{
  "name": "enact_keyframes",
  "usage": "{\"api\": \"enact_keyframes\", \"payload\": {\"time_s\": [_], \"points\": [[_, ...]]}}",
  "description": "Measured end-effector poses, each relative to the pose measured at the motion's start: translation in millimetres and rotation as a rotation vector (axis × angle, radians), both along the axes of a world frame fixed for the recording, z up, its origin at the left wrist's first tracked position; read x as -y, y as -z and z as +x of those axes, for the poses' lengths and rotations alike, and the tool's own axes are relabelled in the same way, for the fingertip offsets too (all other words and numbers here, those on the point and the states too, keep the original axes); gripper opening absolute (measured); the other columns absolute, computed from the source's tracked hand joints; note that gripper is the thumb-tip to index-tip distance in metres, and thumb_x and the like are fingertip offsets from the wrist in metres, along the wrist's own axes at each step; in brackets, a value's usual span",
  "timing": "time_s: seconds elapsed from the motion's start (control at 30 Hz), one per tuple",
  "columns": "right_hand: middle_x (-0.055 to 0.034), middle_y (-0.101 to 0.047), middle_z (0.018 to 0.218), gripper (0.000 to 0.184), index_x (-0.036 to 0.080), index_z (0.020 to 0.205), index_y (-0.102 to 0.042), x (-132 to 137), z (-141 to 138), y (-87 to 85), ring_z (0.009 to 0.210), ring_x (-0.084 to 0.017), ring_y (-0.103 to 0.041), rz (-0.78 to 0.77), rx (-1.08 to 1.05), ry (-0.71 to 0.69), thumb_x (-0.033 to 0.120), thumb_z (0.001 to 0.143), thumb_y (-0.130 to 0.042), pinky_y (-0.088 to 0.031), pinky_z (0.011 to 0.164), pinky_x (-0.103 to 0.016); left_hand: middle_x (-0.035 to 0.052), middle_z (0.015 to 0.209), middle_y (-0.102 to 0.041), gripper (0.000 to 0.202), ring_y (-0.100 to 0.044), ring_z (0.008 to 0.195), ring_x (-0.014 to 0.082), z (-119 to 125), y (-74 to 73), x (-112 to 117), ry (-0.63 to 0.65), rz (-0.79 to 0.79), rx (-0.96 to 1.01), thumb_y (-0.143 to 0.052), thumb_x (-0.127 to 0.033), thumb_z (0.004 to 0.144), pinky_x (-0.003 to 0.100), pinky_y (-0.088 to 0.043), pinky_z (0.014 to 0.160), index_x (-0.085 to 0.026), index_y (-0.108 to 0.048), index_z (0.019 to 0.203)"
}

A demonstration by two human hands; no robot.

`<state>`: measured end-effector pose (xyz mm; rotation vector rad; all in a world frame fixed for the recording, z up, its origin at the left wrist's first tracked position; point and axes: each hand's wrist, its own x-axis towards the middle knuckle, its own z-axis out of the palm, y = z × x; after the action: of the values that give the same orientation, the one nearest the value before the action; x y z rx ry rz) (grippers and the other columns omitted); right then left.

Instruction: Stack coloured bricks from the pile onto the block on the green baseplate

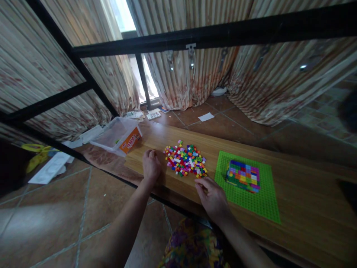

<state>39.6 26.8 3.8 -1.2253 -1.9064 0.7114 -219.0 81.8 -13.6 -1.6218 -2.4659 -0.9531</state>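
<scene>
A heap of small multicoloured toy bricks (185,158) lies loose on the wooden table (173,136). To the left of the heap, my left hand (151,165) rests on the table with its fingers curled in; whatever it may hold is hidden. My right hand (213,197) is at the heap's near right edge, thumb and fingers bent together, and I cannot make out anything between them. Right of that hand lies a green studded baseplate (262,206). On it stands a low block of joined coloured bricks (243,175), with blue, red, orange, white and purple showing on top.
A clear plastic box (111,130) with an orange label stands at the table's left end. Black metal bars (156,42) cross above the table's far side. Behind are striped curtains (178,74), with a white paper (206,117) on the tiled floor.
</scene>
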Motion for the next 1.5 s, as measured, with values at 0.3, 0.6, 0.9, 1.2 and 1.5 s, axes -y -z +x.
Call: {"api": "enact_keyframes", "payload": {"time_s": [0.3,0.6,0.9,1.2,1.5], "points": [[-0.0057,-0.066,0.093,0.021,0.023,0.096,-0.067,-18,-15,8.0,0.089,-0.02,-0.061,0.078,0.219,-0.007,0.022,0.092,-0.047,-0.046,0.081,-0.032,0.0144,0.12,-0.057,0.031,-0.051,0.113,0.0273,2,2.3,2,0.011,-0.027,-0.055,-0.041,-0.021,0.088,0.042,-0.041,0.102,-0.014,-0.063,0.108],[-0.0058,-0.064,0.093,0.018,0.023,0.089,-0.069,-41,-41,1.2,0.09,-0.021,-0.057,0.113,0.353,-0.041,0.022,0.091,-0.052,-0.045,0.079,-0.033,0.0143,0.117,-0.058,0.032,-0.051,0.111,0.0269,2,3.7,1,0.025,-0.034,-0.092,-0.04,-0.021,0.089,0.042,-0.041,0.101,-0.014,-0.061,0.112],[-0.0049,-0.066,0.092,0.022,0.024,0.094,-0.069,-57,-18,3.0,0.087,-0.019,-0.06,0.135,0.276,0.084,0.025,0.093,-0.047,-0.045,0.079,-0.031,0.0147,0.117,-0.059,0.033,-0.051,0.111,0.028,2,1.2,2,0.033,-0.04,-0.11,-0.041,-0.02,0.088,0.044,-0.042,0.099,-0.014,-0.061,0.113],[-0.0065,-0.062,0.093,0.017,0.022,0.095,-0.069,-90,-11,5.7,0.089,-0.022,-0.059,0.065,0.401,0.227,0.025,0.085,-0.056,-0.044,0.077,-0.033,0.015,0.116,-0.059,0.033,-0.051,0.109,0.0281,0,3.6,1,0.039,-0.026,-0.129,-0.041,-0.021,0.087,0.044,-0.041,0.099,-0.013,-0.061,0.113],[-0.0049,-0.062,0.091,0.008,0.024,0.086,-0.064,-84,-19,1.2,0.091,-0.022,-0.058,0.055,0.401,0.195,0.018,0.085,-0.058,-0.044,0.079,-0.032,0.0149,0.114,-0.061,0.034,-0.051,0.107,0.029,-3,2.2,-1,0.045,-0.04,-0.155,-0.04,-0.023,0.087,0.044,-0.04,0.097,-0.014,-0.062,0.111]]}}
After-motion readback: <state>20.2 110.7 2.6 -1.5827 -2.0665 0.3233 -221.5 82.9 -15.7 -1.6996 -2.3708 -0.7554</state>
